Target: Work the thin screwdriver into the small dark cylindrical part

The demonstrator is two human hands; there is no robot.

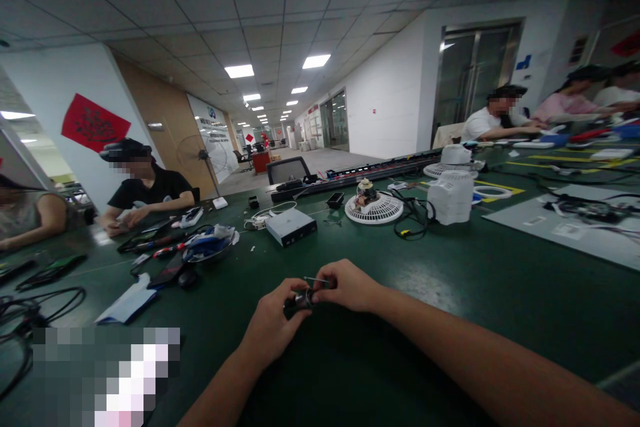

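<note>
Over the green tabletop (380,353), my left hand (273,321) is closed round a small dark cylindrical part (301,301) with a shiny rim at its right end. Close against that rim is my right hand (350,285), its thumb and fingers pinched together. A thin metal rod (314,279) sticks out to the left from the right fingers, just above the cylinder. The fingertips of the right hand seem to touch the cylinder's end, and they hide how rod and part meet.
A grey box-shaped drive (291,225), a white fan grille with a motor (374,208) and a white plastic housing (451,197) stand beyond my hands. Tools and cables (175,247) lie at left. A co-worker (145,180) sits across the table; others sit farther off.
</note>
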